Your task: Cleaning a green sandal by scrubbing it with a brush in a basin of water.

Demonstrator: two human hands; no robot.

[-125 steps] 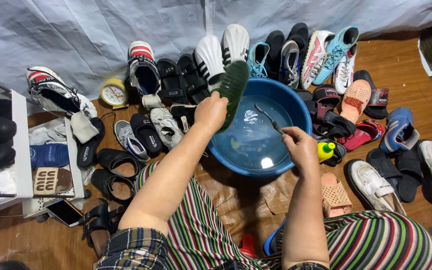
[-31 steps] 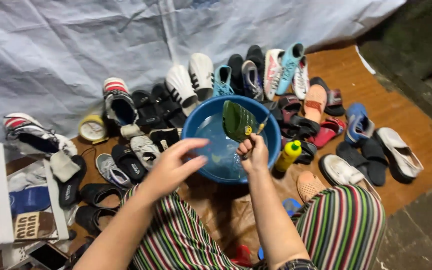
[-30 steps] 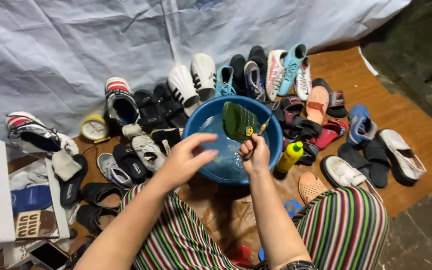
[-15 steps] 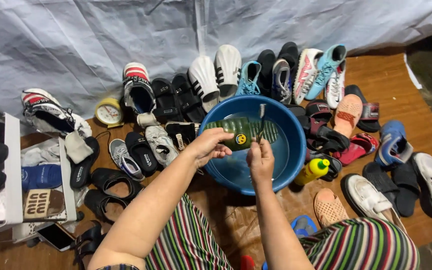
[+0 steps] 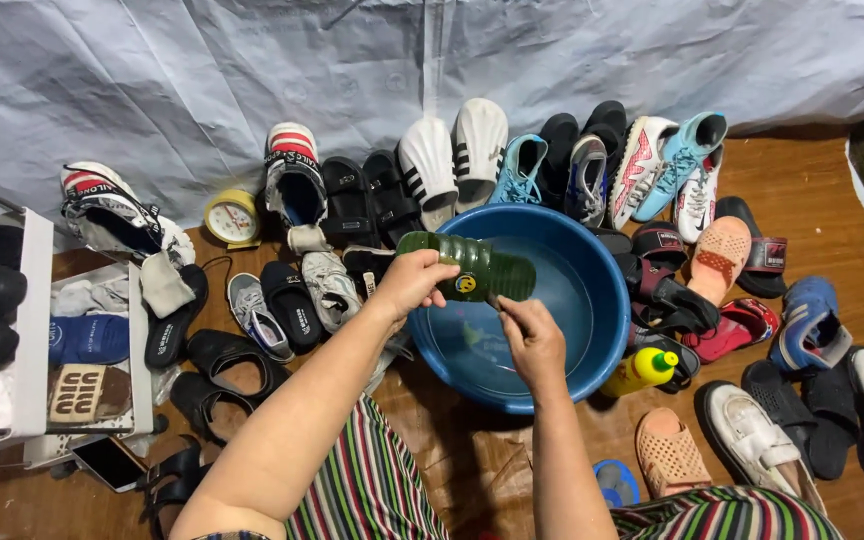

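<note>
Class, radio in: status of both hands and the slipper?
Left hand grips green rubber slipper over blue plastic basin. Right hand closed beneath it, contents hidden. Nothing obstructing.

Dark green rubber sandal (image 5: 467,268), ribbed across its sole and bearing a small round yellow emblem, lies roughly horizontal just above the frame centre, sole side facing the camera. It is raised over the left rim of a round blue basin (image 5: 592,290), which sits at centre frame and holds shallow, clear water.
</note>
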